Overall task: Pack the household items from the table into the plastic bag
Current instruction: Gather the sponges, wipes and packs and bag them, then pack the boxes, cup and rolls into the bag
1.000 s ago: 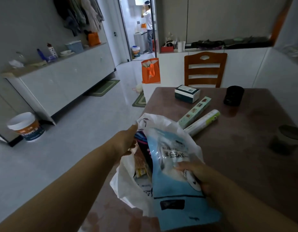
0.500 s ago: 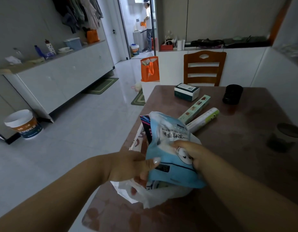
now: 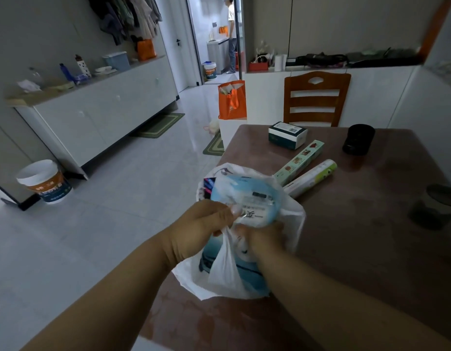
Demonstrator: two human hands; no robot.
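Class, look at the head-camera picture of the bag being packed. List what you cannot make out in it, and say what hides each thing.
1. Head view: the lower part of the blue packet is covered by the white plastic bag and both hands.
2. Head view: the right hand has its fingers buried in the bag, so its grip is unclear.
3. Head view: the dark jar at the right edge is dim and blurred.
4. Head view: the packet's print is too small to read.

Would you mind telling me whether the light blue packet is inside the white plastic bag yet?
Partly in. The light blue packet has its lower part behind the white plastic bag film, while its top sticks out above the rim, with both hands on it.
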